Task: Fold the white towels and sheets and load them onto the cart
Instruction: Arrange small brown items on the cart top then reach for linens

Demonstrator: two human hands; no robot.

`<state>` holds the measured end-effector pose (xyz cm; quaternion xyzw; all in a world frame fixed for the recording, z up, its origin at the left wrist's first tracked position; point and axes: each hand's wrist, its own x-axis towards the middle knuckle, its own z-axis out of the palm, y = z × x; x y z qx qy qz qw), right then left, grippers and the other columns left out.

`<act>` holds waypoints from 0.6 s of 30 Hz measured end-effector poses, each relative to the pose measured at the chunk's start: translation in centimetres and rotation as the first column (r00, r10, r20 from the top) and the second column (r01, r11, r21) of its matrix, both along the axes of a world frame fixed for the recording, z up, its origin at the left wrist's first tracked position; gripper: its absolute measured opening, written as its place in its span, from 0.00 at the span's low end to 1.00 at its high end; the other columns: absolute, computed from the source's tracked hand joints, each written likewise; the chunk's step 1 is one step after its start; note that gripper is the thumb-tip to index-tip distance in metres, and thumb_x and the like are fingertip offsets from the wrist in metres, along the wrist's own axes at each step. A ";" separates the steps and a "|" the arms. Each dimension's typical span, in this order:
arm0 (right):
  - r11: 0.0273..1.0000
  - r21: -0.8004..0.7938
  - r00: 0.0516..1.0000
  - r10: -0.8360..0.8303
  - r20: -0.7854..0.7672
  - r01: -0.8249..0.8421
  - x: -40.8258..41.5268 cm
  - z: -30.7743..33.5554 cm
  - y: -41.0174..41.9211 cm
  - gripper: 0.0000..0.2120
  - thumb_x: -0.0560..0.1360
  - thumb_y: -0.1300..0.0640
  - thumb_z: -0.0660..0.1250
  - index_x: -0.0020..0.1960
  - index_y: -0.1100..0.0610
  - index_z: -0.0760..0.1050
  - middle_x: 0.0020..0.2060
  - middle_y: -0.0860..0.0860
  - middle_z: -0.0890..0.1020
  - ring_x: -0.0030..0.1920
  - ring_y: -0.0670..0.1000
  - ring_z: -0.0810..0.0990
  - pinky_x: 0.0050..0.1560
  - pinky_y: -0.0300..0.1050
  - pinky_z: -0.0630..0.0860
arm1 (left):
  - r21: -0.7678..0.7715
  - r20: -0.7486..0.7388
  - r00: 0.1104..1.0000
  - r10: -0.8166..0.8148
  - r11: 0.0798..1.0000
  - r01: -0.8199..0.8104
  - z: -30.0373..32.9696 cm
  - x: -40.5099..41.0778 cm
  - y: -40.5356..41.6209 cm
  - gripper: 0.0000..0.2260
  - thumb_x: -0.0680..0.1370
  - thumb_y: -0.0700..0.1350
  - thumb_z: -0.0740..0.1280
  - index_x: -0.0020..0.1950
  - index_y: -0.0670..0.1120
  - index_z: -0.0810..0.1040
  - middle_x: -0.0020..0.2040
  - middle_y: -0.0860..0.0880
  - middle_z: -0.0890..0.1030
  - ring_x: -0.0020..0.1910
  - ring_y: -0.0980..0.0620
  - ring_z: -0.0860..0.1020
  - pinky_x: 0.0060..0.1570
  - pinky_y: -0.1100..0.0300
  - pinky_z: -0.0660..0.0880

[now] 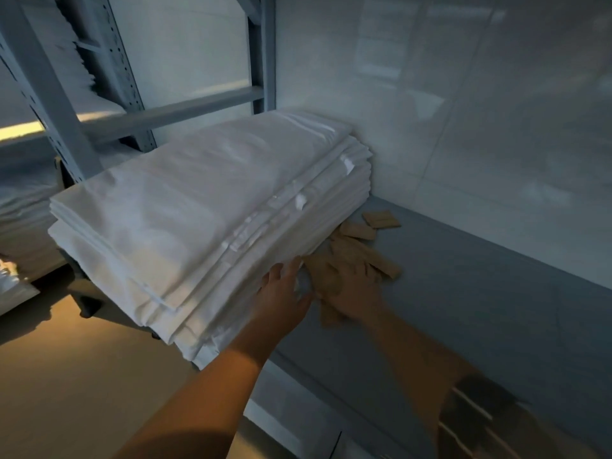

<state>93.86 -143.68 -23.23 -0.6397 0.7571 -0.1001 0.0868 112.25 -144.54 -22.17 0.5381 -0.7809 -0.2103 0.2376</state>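
A tall stack of folded white sheets point(205, 213) lies on a grey shelf surface point(463, 293), one end overhanging its left edge. My left hand point(281, 293) reaches to the stack's near right side with fingers spread, its fingertips touching the lower layers. My right hand point(351, 289) lies flat, palm down, on a heap of small tan packets point(361, 246) beside the stack. The cart is not in view.
A white tiled wall point(463, 111) closes the right and back. A grey perforated metal rack point(59, 104) stands at the left, with more white linen point(20, 207) on its shelves. Tan floor point(66, 376) lies below. A dark striped object point(480, 422) sits at the bottom right.
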 end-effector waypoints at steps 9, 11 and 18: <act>0.979 0.200 0.999 -0.038 -0.008 0.039 1.1 -2.4 -3.0 0.39 0.71 0.27 0.55 0.76 0.39 0.46 0.76 0.65 0.48 0.75 0.66 0.44 0.67 0.74 0.52 | -0.027 0.168 0.981 -0.098 0.994 0.104 -3.2 -0.6 -1.0 0.28 0.77 0.51 0.65 0.75 0.50 0.60 0.65 0.42 0.68 0.60 0.40 0.71 0.58 0.51 0.69; 0.981 0.191 0.999 -0.025 -0.029 0.030 0.9 -2.2 -2.3 0.33 0.74 0.32 0.52 0.76 0.39 0.48 0.75 0.63 0.52 0.75 0.65 0.49 0.66 0.74 0.53 | 0.034 0.144 0.983 -0.116 0.993 0.113 -3.1 -0.5 -0.7 0.26 0.77 0.48 0.64 0.74 0.50 0.61 0.66 0.41 0.66 0.58 0.40 0.73 0.56 0.51 0.71; 0.984 0.179 0.987 0.033 -0.157 -0.004 -0.2 -1.6 2.6 0.26 0.80 0.45 0.53 0.76 0.40 0.51 0.71 0.61 0.63 0.68 0.63 0.65 0.62 0.64 0.67 | 0.107 0.133 0.985 -0.111 0.990 0.097 -2.1 -0.6 1.0 0.18 0.79 0.41 0.61 0.70 0.48 0.69 0.65 0.42 0.68 0.57 0.40 0.74 0.51 0.51 0.72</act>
